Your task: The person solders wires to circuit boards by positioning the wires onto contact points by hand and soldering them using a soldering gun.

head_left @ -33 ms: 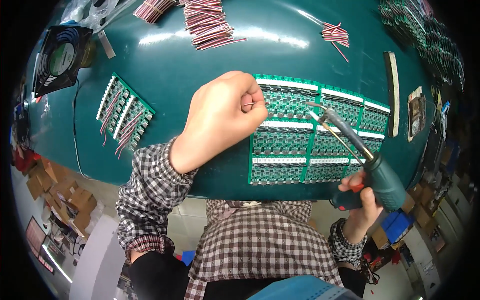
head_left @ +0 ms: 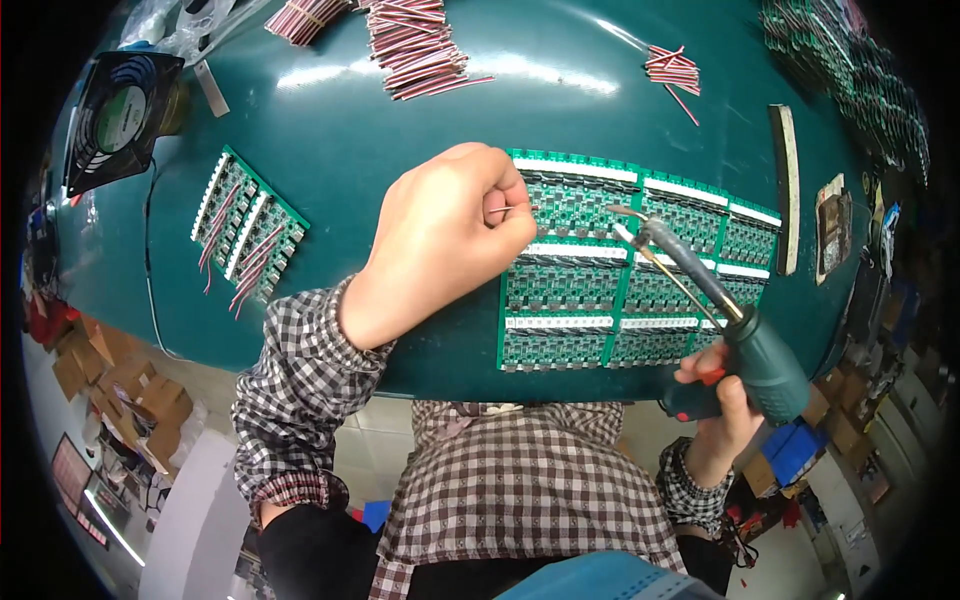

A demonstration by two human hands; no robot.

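Two hands at work over a panel of green circuit boards (head_left: 600,290) on a dark teal table (head_left: 400,130).

The left hand (head_left: 445,235) comes in from the lower left on a bent, checked-sleeved forearm and hovers curled into a loose fist over the panel's left edge, thumb and forefinger pinched on a thin wire (head_left: 512,209) that points right across the top row of boards. The right hand (head_left: 725,400) sits low at the table's near edge, fingers wrapped around the dark green handle of a soldering iron (head_left: 700,290), whose shaft slants up and left so that its tip lies over the upper boards, near the wire's end. A second, smaller board panel (head_left: 245,225) with red wires lies well apart to the left, and bundles of red wires (head_left: 415,45) lie at the table's far side.
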